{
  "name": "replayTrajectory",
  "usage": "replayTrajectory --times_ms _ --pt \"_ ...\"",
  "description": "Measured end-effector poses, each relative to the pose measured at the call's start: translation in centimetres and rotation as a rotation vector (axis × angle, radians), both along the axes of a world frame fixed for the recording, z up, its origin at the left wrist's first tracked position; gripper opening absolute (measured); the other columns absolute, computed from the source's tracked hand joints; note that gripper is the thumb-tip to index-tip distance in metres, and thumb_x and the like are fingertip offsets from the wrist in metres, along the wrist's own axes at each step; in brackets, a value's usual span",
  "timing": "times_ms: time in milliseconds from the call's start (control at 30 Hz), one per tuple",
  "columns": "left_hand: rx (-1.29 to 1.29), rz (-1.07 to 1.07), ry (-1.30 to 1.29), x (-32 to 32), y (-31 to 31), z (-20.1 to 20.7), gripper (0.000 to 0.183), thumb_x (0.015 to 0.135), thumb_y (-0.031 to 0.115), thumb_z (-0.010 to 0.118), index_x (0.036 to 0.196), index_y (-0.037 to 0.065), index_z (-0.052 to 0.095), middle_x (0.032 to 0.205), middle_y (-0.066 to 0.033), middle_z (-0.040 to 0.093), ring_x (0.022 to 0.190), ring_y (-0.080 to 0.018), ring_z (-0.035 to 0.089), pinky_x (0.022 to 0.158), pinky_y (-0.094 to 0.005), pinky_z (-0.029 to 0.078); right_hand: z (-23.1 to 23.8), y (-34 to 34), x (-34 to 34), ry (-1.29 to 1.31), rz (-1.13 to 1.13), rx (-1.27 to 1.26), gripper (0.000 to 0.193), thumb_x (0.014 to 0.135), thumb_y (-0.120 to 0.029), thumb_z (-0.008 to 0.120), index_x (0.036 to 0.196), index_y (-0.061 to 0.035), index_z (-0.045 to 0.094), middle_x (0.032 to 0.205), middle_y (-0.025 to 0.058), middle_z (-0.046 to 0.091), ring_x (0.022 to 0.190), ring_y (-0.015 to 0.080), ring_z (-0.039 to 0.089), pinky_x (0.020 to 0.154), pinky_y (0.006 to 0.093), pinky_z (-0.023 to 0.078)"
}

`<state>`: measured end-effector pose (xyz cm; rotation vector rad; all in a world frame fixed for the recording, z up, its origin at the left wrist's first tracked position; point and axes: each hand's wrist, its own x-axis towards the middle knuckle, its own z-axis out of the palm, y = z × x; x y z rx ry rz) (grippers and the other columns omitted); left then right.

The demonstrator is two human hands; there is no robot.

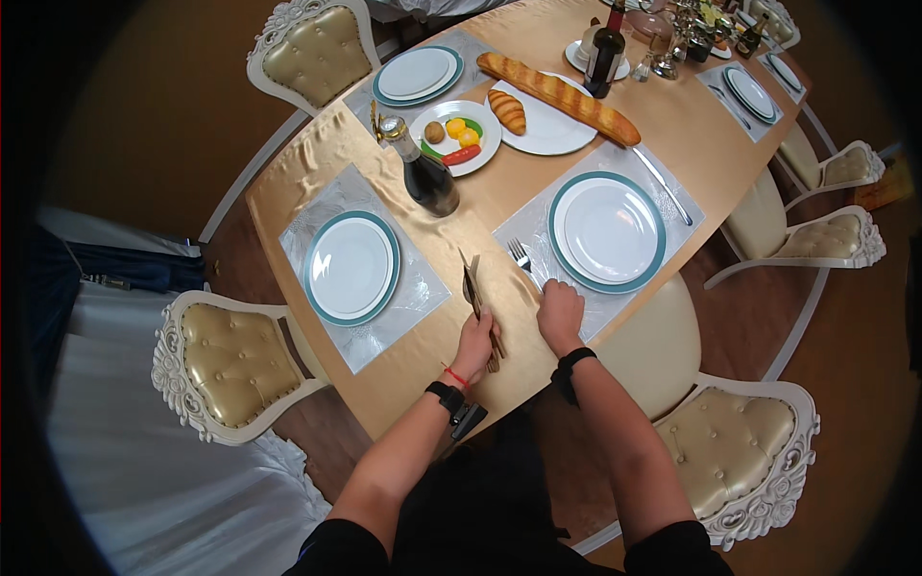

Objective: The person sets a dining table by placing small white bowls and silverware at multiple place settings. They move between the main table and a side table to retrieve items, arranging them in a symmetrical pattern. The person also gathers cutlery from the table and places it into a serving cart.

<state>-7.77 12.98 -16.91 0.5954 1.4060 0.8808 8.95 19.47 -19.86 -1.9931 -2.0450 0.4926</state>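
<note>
My left hand (474, 346) is closed round a bundle of cutlery (471, 286), its ends sticking out above and below the fist; I cannot tell how many pieces are in it. Just to its right, my right hand (561, 312) pinches the handle end of a fork (519, 253). That fork lies on the left side of a silvery placemat (523, 223), tines pointing away from me. Right of the fork sit stacked white plates with a teal rim (607, 230). A table knife (667, 190) lies on the far right side of the same mat.
Another plate stack (351, 269) rests on a mat at the left. A foil-topped bottle (427, 178), a plate of food (459, 158), a baguette (562, 96) and a wine bottle (604, 60) stand beyond. Tufted chairs (240, 365) surround the gold-clothed table (423, 384).
</note>
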Motion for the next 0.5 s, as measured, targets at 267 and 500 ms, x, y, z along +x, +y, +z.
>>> replayTrajectory --times_ms 267,500 --pt "-0.114 0.24 -0.16 -1.0 -2.9 2.8 0.04 0.103 0.045 0.037 0.084 0.011 0.047 0.071 -0.0012 0.05 0.062 -0.0134 0.052 0.062 -0.0281 0.047 4.1 -6.9 -5.1 0.825 -0.19 -0.127 0.01 0.085 -0.008 0.064 0.086 0.0012 0.062 0.071 0.0099 0.063 0.063 0.0208 0.062 0.06 0.0346 0.049" --pt "0.126 0.161 -0.582 -1.4 -7.9 2.9 0.035 0.103 0.04 0.041 0.097 0.007 0.051 0.089 -0.0044 0.054 0.074 -0.0116 0.054 0.068 -0.027 0.047 9.7 -16.2 -7.4 0.936 -0.23 -0.075 0.013 0.087 -0.008 0.066 0.091 0.0043 0.064 0.072 0.0042 0.063 0.064 0.0078 0.057 0.059 0.0252 0.048"
